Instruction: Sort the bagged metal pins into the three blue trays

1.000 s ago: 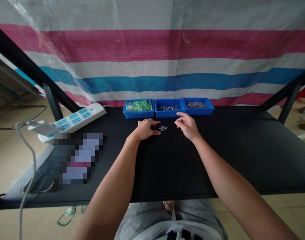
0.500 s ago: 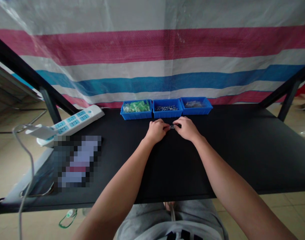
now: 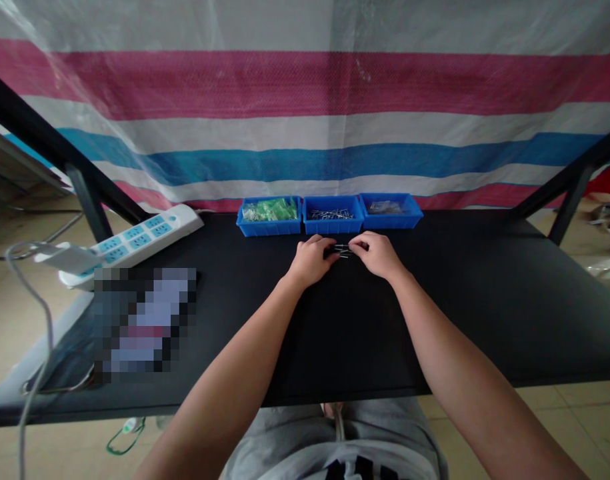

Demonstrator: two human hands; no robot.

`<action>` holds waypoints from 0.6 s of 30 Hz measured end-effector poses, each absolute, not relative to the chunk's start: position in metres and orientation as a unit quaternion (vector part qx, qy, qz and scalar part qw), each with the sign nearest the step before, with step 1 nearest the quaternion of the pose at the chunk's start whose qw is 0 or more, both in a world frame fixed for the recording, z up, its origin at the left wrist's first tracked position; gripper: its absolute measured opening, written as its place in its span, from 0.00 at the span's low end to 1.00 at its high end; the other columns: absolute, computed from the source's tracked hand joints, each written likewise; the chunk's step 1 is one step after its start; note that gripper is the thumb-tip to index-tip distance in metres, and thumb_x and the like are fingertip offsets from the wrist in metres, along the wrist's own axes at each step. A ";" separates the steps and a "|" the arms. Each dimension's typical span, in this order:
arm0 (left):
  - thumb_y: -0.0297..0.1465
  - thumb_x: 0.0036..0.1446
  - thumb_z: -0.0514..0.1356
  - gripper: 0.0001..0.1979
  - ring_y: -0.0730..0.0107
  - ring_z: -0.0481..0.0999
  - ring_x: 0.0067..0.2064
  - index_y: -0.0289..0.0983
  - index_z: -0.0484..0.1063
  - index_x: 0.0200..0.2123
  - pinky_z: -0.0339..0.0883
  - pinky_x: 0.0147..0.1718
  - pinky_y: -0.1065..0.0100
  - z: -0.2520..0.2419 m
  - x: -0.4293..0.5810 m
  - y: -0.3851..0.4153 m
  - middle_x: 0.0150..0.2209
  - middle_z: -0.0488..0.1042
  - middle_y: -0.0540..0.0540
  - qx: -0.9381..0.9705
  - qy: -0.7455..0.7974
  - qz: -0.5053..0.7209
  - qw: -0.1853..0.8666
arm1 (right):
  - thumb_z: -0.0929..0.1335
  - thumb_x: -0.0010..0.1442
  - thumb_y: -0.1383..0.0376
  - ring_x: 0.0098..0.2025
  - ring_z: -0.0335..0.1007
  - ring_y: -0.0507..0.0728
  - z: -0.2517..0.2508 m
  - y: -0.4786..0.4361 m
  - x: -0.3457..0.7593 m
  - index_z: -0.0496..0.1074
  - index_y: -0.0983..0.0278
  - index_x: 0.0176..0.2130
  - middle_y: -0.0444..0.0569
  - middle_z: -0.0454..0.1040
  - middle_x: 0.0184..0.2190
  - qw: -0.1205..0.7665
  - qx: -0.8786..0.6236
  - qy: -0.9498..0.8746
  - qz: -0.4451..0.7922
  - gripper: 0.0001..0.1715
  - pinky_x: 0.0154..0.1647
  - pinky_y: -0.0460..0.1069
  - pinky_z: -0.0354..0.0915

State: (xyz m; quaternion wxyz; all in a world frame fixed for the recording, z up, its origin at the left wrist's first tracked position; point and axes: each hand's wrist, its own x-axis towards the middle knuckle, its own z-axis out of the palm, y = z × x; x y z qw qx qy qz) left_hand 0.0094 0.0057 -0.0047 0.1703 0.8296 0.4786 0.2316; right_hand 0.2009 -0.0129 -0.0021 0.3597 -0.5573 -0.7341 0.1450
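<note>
Your left hand [image 3: 312, 259] and right hand [image 3: 379, 254] close together on the small bundle of thin silver metal pins [image 3: 343, 250] over the black tabletop [image 3: 485, 300], just before the middle blue plastic tray [image 3: 333, 224]; no writing is legible.

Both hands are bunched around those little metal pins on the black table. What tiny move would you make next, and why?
Probably pinch just one pin and lift it clear. The left hand and right hand both touch the small cluster of metal pins lying loose on the black table, in front of the middle blue tray; whether either grips one is unclear.
</note>
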 end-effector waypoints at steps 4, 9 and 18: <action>0.33 0.53 0.64 0.19 0.63 0.75 0.41 0.37 0.72 0.49 0.67 0.45 0.61 -0.003 0.008 0.004 0.41 0.74 0.44 0.821 0.470 0.261 0.193 | 0.69 0.55 0.68 0.30 0.69 0.54 -0.003 -0.014 0.198 0.77 0.64 0.31 0.48 0.75 0.29 0.398 -0.541 -0.727 0.145 0.05 0.32 0.49 0.63; 0.35 0.58 0.60 0.15 0.67 0.73 0.38 0.35 0.72 0.46 0.68 0.39 0.66 -0.002 0.006 0.001 0.38 0.72 0.44 0.813 0.429 0.338 0.201 | 0.69 0.56 0.69 0.32 0.70 0.55 0.000 -0.019 0.188 0.75 0.64 0.31 0.49 0.75 0.29 0.427 -0.505 -0.741 0.114 0.04 0.34 0.50 0.65; 0.30 0.62 0.53 0.10 0.70 0.72 0.34 0.35 0.73 0.31 0.66 0.36 0.69 -0.005 0.003 0.003 0.31 0.72 0.47 0.813 0.405 0.360 0.215 | 0.69 0.55 0.69 0.30 0.70 0.54 0.002 -0.023 0.178 0.73 0.64 0.30 0.48 0.74 0.29 0.468 -0.496 -0.725 0.100 0.01 0.31 0.48 0.65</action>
